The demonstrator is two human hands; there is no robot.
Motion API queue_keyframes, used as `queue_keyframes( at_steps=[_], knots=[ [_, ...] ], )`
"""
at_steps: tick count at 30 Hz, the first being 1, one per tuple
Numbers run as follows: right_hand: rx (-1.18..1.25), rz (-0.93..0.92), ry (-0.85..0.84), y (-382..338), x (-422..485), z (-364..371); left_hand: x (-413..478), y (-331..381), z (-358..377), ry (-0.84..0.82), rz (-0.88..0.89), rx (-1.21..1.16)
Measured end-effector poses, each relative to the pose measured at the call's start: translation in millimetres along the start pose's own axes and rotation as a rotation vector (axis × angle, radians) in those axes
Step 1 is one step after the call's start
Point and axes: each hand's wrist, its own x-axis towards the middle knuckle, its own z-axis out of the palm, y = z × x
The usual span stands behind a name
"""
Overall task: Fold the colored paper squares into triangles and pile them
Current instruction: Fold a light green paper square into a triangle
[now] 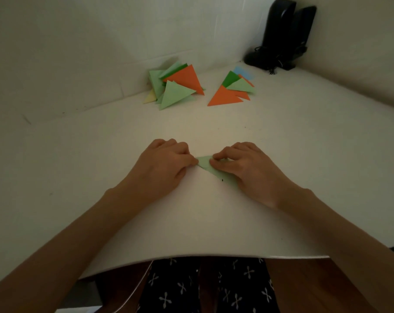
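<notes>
- Pile of folded triangles (173, 86) at the far left of centre, by the back wall of a white table (78, 154): light green, dark green, orange and one pale yellow, overlapping loosely
- Nearer the viewer, the left hand (166, 163) rests on the table with its fingers curled, thumb and fingertip pinching the left tip of a light green paper (205, 164)
- Paper lies flat on the table between the two hands, folded to a narrow triangle, its right end hidden under the other hand
- Beside it, the right hand (243, 168), fingers curled too, pinches the paper's upper edge
- Further back and right, a smaller pile (234, 91) of orange, green and light blue pieces, well apart from the hands
- Back right corner: two black speakers (281, 35) standing upright side by side
</notes>
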Motion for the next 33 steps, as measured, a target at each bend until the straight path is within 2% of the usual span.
queue_keyframes(
  at_steps=[5, 9, 13, 16, 18, 22, 29, 33],
  knots=[
    [0.126, 0.103, -0.031, -9.1, 9.7, -2.9, -9.1, 14.1, -0.3, -0.030, -0.077, 0.023],
    [0.013, 0.155, -0.012, -20.4, 16.4, 1.3, -10.3, 19.3, 1.1, 0.000, -0.116, 0.040],
    [-0.093, 0.217, 0.091, -9.3, -3.5, -1.6, -13.7, 20.2, 3.1, -0.001, -0.123, 0.052],
    [-0.101, 0.309, 0.082, -3.2, -11.6, -6.1, -13.3, 22.5, 4.2, -0.006, -0.129, 0.043],
    [-0.088, 0.306, 0.083, -7.0, -8.1, -7.0, -11.3, 24.3, 4.1, -0.014, -0.134, 0.048],
    [-0.001, 0.170, 0.027, -23.1, -2.1, 1.3, -7.8, 26.2, 1.1, -0.010, -0.133, 0.083],
    [0.083, 0.227, 0.024, -24.7, -3.8, 4.5, -18.6, 16.3, -11.5, -0.061, -0.179, 0.231],
    [0.331, 0.308, -0.095, -12.0, 2.2, -4.2, -17.8, 14.3, -11.2, -0.029, -0.194, 0.172]
  ],
)
